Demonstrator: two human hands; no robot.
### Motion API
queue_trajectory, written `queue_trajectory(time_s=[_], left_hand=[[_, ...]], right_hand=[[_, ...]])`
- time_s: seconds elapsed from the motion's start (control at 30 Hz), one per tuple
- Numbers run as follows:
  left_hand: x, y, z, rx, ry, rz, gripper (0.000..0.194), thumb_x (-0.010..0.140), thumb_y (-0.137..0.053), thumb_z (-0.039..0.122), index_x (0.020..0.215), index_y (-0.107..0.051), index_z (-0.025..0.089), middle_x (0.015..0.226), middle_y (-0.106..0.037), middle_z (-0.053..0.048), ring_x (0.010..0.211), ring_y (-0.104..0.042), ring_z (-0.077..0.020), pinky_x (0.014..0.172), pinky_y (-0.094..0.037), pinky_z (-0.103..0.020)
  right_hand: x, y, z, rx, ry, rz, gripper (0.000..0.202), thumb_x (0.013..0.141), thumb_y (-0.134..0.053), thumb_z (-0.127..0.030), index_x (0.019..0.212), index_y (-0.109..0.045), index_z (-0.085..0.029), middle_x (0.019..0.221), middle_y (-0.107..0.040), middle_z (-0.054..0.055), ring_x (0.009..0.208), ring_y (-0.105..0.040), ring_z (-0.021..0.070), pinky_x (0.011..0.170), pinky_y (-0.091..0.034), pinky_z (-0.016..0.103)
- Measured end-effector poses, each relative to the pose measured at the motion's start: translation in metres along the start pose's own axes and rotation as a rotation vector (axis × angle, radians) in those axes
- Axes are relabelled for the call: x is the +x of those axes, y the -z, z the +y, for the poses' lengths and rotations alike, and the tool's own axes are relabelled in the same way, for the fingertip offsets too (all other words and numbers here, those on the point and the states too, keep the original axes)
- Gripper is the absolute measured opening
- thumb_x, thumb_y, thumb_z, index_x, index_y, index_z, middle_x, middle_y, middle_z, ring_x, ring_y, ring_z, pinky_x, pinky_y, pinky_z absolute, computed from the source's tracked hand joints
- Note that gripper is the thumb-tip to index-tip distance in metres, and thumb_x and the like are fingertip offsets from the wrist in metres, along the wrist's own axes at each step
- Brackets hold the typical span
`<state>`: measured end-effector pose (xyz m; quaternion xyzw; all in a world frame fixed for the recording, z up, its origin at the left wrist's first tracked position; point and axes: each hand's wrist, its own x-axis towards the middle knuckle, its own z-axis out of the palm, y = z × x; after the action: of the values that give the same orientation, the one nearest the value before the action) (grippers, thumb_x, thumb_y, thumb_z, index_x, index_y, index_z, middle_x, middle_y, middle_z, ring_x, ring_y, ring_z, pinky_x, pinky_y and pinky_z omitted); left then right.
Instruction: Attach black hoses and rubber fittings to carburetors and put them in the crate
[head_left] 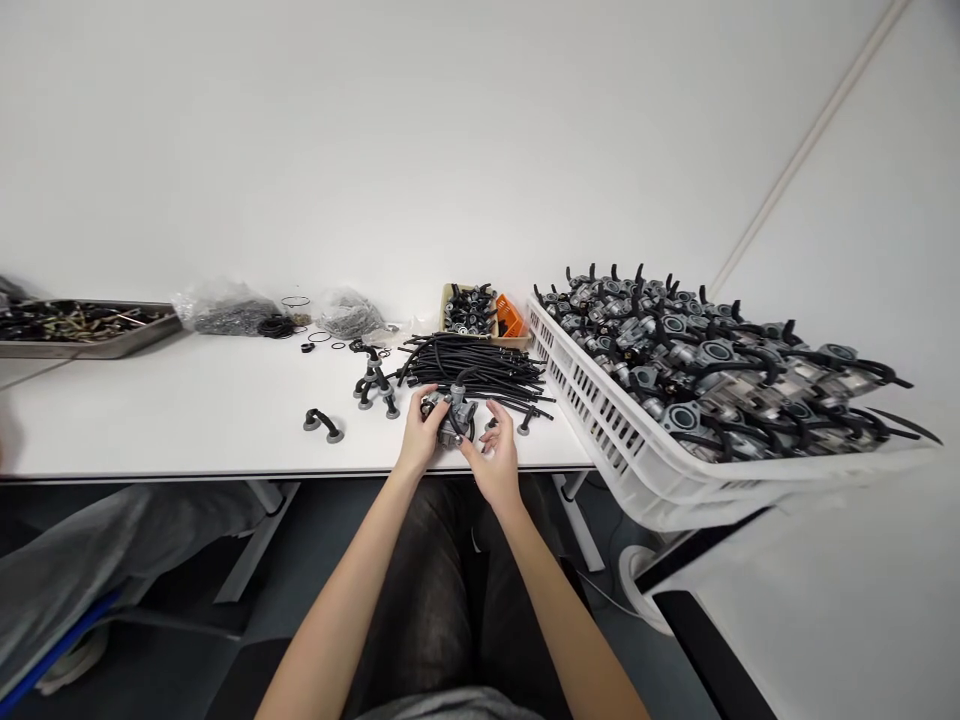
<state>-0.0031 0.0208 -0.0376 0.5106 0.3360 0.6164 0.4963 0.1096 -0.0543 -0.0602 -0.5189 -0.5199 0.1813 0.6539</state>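
Note:
A grey metal carburetor (457, 412) with a short black hose sits at the table's front edge, between my hands. My left hand (420, 430) grips its left side, thumb on top. On the other side my right hand (496, 462) has its fingers apart, with the thumb tip close to the carburetor's hose; whether it touches cannot be made out. Just behind lies a pile of black rubber hoses (480, 365). Short black tubes with grey round ends (371, 380) stand to the left, and a bent one (324, 424) lies farther left.
A white slatted crate (592, 410) heaped with carburetors (712, 355) borders the right side. At the back are a small parts bin (448, 325), an orange container (510, 316) and plastic bags (229, 308). A metal tray (120, 345) stands far left, near another person's leg (127, 540).

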Motion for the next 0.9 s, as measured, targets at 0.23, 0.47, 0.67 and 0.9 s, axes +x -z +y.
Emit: queue_trajectory(time_s=[0.23,0.47,0.67,0.9], left_hand=[[0.001,0.003,-0.002,-0.005,-0.002,-0.061,0.033,0.074,-0.069,0.033,0.106,-0.064,0.023,0.107,-0.064,-0.003,0.097,-0.059,-0.0185,0.089,-0.042,-0.027],[0.001,0.002,0.000,-0.029,0.013,-0.078,0.034,0.074,-0.068,0.036,0.105,-0.064,0.024,0.105,-0.063,-0.003,0.096,-0.059,-0.0196,0.084,-0.044,-0.028],[0.000,0.001,0.002,-0.048,0.046,-0.091,0.036,0.072,-0.068,0.036,0.105,-0.063,0.022,0.099,-0.064,-0.002,0.088,-0.059,-0.0177,0.080,-0.044,-0.026],[0.001,0.001,0.001,-0.082,0.076,-0.097,0.041,0.071,-0.070,0.039,0.106,-0.061,0.021,0.094,-0.065,-0.002,0.082,-0.059,-0.0171,0.076,-0.043,-0.028]], right_hand=[[0.007,-0.004,-0.010,-0.094,-0.065,-0.031,0.065,0.076,-0.072,-0.034,0.136,-0.050,-0.021,0.115,-0.061,0.014,0.108,-0.060,0.0284,0.095,-0.046,0.044],[0.012,-0.004,-0.014,0.013,-0.124,-0.026,0.059,0.072,-0.072,-0.024,0.129,-0.056,-0.018,0.113,-0.066,0.014,0.105,-0.065,0.0287,0.093,-0.048,0.044],[0.016,-0.003,-0.023,0.082,-0.188,-0.020,0.056,0.066,-0.074,-0.018,0.120,-0.060,-0.017,0.109,-0.071,0.013,0.101,-0.068,0.0287,0.090,-0.051,0.043],[0.019,-0.002,-0.027,0.084,-0.210,-0.025,0.056,0.065,-0.072,-0.018,0.120,-0.061,-0.015,0.112,-0.072,0.014,0.100,-0.068,0.0281,0.089,-0.052,0.043]])
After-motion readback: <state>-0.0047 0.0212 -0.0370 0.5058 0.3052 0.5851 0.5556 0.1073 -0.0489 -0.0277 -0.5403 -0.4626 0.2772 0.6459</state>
